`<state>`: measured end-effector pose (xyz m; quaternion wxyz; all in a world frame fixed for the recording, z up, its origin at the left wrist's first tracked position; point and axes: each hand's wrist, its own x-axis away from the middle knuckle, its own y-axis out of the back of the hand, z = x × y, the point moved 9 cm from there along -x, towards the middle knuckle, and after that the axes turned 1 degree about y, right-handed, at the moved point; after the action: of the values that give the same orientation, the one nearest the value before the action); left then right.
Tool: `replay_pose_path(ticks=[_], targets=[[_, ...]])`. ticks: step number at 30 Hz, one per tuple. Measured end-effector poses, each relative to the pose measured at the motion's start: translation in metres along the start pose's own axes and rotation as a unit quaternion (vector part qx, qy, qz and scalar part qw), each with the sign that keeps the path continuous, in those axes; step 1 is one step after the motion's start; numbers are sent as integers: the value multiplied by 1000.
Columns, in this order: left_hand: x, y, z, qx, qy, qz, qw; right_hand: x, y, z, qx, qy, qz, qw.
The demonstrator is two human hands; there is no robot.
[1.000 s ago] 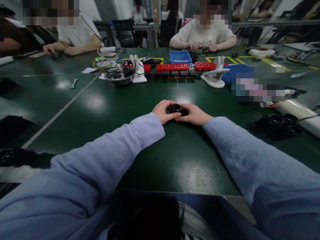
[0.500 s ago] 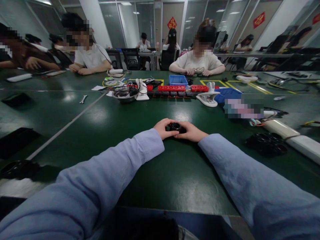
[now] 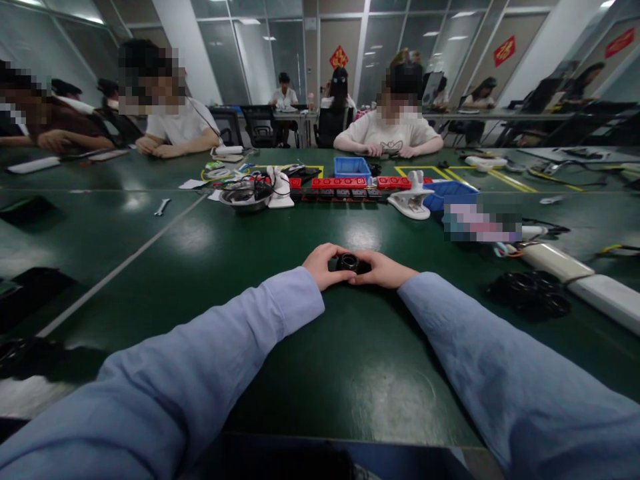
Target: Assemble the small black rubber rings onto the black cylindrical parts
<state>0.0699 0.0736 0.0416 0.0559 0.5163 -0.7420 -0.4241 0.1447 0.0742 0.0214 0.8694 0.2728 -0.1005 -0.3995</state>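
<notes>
Both hands meet over the green table [image 3: 320,373], straight in front of me. Between them is a small black ring-shaped part [image 3: 349,262] with a round opening on top; its exact kind I cannot make out. My left hand [image 3: 324,267] is closed on its left side, thumb at the front and fingers behind. From the right, my right hand [image 3: 383,268] grips the same part, its thumb nearly touching the left thumb. The fingers partly cover the lower body of the part.
Several similar black parts [image 3: 531,293] lie at the right near a long white bar [image 3: 607,293]. Farther off are a metal bowl [image 3: 246,197], a red power strip [image 3: 340,182], a white clamp [image 3: 414,199] and a blue bin [image 3: 351,167]. A wrench [image 3: 163,207] lies left. Co-workers sit opposite.
The head view has tilted slightly, so the scene sits a little lower. Both hands stay around the black part, with hardly any shift in their grip.
</notes>
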Motion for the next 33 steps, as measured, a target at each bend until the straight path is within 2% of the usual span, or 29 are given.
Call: replay_pose_path(ticks=[5,8,11,14,18,21,24,26,33], targets=[[0,-1,0,5,10,3,1000,-1,-1,-4,8,3,-10,1000],[0,3,2,-23,42,-41,998,-3,8,-12,87,-32,-96,991],[0,8,6,-63,91,-100,989,-2,17,-17,205,-84,-195,956],[0,9,10,-68,104,-109,986,0,17,-13,265,-98,-230,931],[-3,4,12,-18,53,-56,997,0,12,-2,231,-32,-195,953],[-3,-1,14,32,23,-5,999,0,7,3,159,24,-129,979],[-3,-4,15,58,13,22,998,-1,1,3,81,51,-56,994],[-3,-5,14,63,10,27,998,-1,-1,2,47,53,-31,997],[-3,-4,9,58,6,29,998,0,3,0,55,16,-26,998]])
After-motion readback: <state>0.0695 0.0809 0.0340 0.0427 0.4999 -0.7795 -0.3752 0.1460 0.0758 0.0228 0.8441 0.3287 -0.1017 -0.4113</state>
